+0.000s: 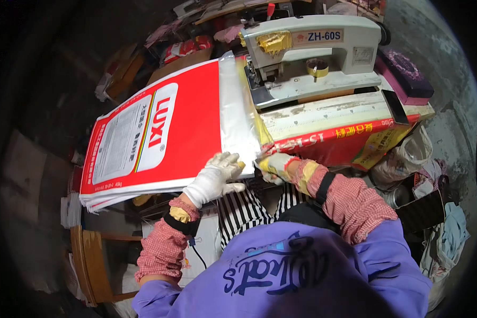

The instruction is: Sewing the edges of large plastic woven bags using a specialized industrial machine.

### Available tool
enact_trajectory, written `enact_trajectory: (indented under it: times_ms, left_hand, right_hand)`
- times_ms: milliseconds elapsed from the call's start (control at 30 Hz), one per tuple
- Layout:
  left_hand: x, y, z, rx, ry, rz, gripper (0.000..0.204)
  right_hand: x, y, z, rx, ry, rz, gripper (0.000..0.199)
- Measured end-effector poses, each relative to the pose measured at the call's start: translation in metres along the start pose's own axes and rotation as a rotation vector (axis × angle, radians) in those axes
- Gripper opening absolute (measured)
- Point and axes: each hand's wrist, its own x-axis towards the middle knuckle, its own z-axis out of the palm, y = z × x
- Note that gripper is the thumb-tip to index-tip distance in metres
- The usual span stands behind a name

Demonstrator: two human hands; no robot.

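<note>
- The left hand [217, 177], in a white glove, lies flat with spread fingers on the red sack [159, 135], near its silver edge.
- The right hand [274, 167] pinches that edge beside the sewing machine [312, 53].
- A white label panel [127, 140] sits on the sack's left part.

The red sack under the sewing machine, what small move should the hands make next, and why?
Probably slide the red sack a little further toward the sewing machine. Its silver end already lies by the machine's head, and both gloved hands, left hand and right hand, rest flat at the near edge, placed to push and steer it.
</note>
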Motion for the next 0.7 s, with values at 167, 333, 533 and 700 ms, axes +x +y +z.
enact_trajectory:
  times_ms: [167, 333, 533, 700]
  left_hand:
    - [0.049, -0.030, -0.001, -0.303, 0.129, -0.616, 0.032]
    - [0.066, -0.049, 0.037, -0.208, 0.102, -0.738, 0.032]
    - [0.051, -0.087, 0.048, -0.776, 0.229, -0.886, 0.027]
    - [0.052, -0.065, 0.037, -0.417, 0.190, -0.514, 0.042]
  right_hand:
    - [-0.027, -0.017, -0.024, -0.725, -0.089, 0.025, 0.026]
    - [-0.055, -0.051, -0.029, -0.818, -0.090, -0.244, 0.025]
    - [-0.029, -0.099, -0.003, -0.719, 0.329, -0.566, 0.032]
    - [0.007, -0.115, 0.009, -0.579, 0.429, -0.638, 0.026]
